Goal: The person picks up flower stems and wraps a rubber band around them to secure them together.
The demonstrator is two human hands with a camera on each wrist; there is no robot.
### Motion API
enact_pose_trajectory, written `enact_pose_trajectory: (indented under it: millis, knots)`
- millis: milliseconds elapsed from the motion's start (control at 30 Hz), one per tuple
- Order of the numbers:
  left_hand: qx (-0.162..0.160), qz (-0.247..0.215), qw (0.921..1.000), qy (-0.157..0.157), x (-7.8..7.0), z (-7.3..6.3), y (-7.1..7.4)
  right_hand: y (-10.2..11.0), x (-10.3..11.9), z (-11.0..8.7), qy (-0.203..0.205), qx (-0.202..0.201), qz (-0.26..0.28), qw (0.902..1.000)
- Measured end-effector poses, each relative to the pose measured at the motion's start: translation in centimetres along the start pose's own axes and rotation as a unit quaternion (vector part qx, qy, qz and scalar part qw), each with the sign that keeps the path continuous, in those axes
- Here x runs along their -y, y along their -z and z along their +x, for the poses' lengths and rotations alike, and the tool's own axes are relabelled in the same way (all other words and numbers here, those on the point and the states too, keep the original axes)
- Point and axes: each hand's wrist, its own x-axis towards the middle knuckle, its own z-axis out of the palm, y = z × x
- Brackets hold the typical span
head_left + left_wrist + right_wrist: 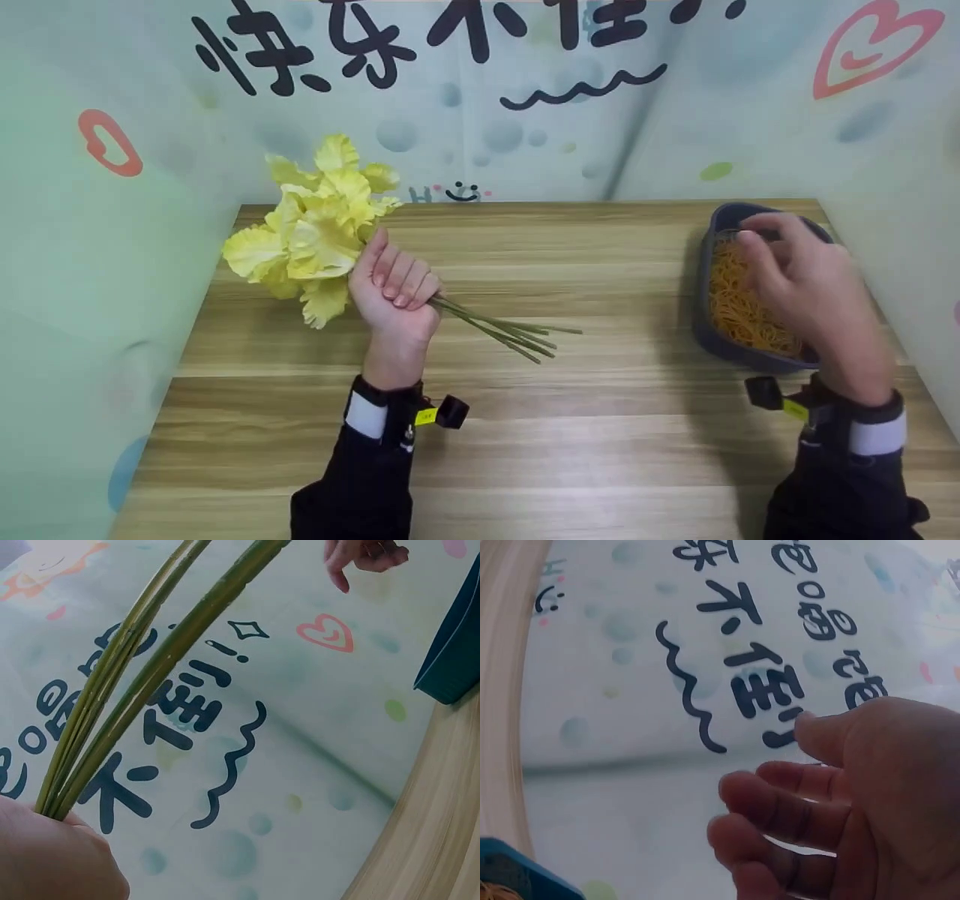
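My left hand (396,289) grips a bunch of yellow artificial-looking flowers (315,232) by the stems, thumb pointing up near the blossoms. Green stems (502,328) stick out to the right past the little finger; close up in the left wrist view, the stems (142,682) rise from the fist. My right hand (814,289) is raised over a dark blue plastic basket (703,300) of thin orange-yellow rubber bands (742,311). Seen from the right wrist, that hand (832,802) has loosely bent, spread fingers, with thumb apart and nothing between them.
Both sit above a wood-grain table (525,435). A pale printed backdrop (480,142) with dark lettering and hearts stands along the back and both sides. The basket lies close to the right-hand wall. Each wrist wears a small black camera (452,412).
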Motion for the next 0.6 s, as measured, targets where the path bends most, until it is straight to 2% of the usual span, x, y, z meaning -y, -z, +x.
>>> enact_pose_trajectory:
  millis: [100,200,367,467,600]
  knots:
    - [0.002,-0.010,0.9999,0.002,0.1,-0.2,-0.2,0.6,-1.4,0.3,-0.040,0.011,0.000,0.9991]
    - [0.004,-0.011,0.9999,0.001,0.2,-0.3,-0.3,0.7,-2.5,0.7,-0.066,0.043,-0.021,0.9967]
    - [0.012,-0.031,0.9994,0.004,0.1,-0.4,-0.3,0.1,-4.0,1.3,-0.061,0.119,-0.065,0.9888]
    - [0.017,-0.038,0.9991,0.005,0.1,-0.4,-0.2,-0.4,-5.0,1.7,-0.060,0.163,-0.070,0.9823]
    - [0.017,-0.021,0.9996,-0.006,0.2,-0.4,-0.2,-0.8,-6.1,2.0,-0.080,0.218,-0.074,0.9699]
